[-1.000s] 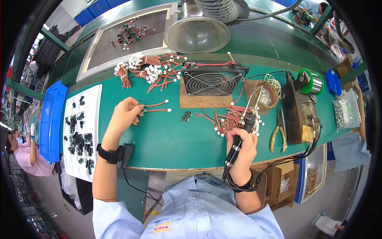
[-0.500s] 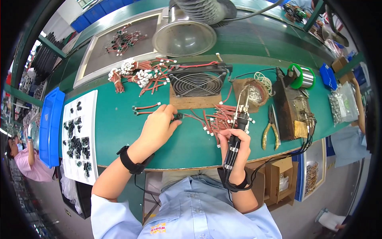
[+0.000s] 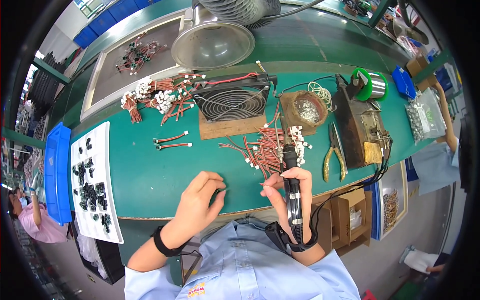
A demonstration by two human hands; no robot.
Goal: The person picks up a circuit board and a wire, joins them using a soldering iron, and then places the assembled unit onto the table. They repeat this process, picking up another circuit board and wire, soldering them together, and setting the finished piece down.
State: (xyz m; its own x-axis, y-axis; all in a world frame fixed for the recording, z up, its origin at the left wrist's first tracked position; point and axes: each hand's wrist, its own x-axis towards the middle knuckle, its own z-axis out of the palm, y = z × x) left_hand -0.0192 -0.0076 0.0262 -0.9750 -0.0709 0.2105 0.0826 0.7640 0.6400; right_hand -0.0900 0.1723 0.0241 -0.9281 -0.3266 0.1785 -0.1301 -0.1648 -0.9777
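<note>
My right hand [image 3: 297,192] is closed round a black soldering iron [image 3: 291,172], its metal tip pointing away from me. A bit of red wire [image 3: 262,184] shows at that hand's thumb and fingertips. To the left, my left hand [image 3: 201,196] is curled over the mat with a small dark part [image 3: 220,190] between its fingertips, mostly hidden. Beyond the right hand lies a loose heap of red-and-black wire leads [image 3: 270,147] with white plugs. Two leads with dark ends [image 3: 172,145] lie side by side beyond the left hand.
A black fan [image 3: 232,102] stands beyond my hands, below a metal fume hood [image 3: 214,46]. On the right are a solder-scrap dish [image 3: 307,111], pliers [image 3: 334,152], a soldering station [image 3: 357,125] and a solder reel [image 3: 371,84]. A white tray of dark parts [image 3: 112,200] lies left.
My left hand has come back toward me, away from the two leads. The iron's tip has shifted slightly left, and a red wire end now shows at my right fingertips. The whole view has shifted.
</note>
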